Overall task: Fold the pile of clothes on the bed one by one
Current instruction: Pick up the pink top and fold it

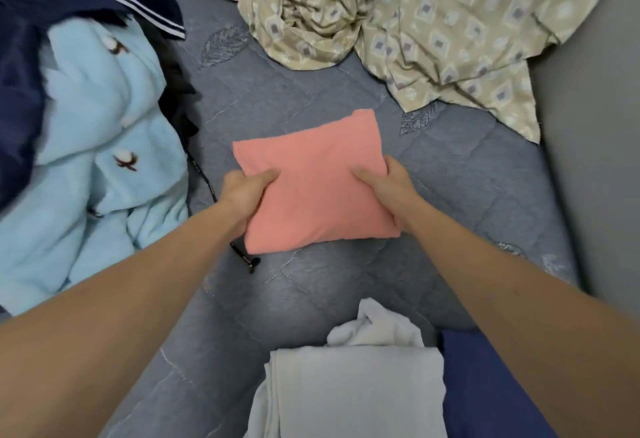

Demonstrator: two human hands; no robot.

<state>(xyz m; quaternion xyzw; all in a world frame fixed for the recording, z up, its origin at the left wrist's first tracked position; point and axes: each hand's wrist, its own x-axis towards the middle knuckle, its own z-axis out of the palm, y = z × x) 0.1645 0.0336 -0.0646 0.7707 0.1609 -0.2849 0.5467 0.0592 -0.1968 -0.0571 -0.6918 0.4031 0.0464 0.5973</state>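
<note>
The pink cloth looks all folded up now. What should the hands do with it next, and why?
Probably carry the pink cloth toward the folded white garment near the body and set it down beside it. It is already a compact rectangle, the left hand and right hand grip its two sides, and the light blue garment lies unfolded.

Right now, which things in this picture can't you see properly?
Head view only:
- Fingers of the left hand and right hand: tucked under the folded pink cloth; only the thumbs show on top.
- Black cord: the left arm covers its middle.
- White garment and blue garment: cut off by the bottom edge.
- Patterned beige cloth: crumpled, runs off the top edge.
- Light blue garment: blurred; its kind is unclear.
</note>
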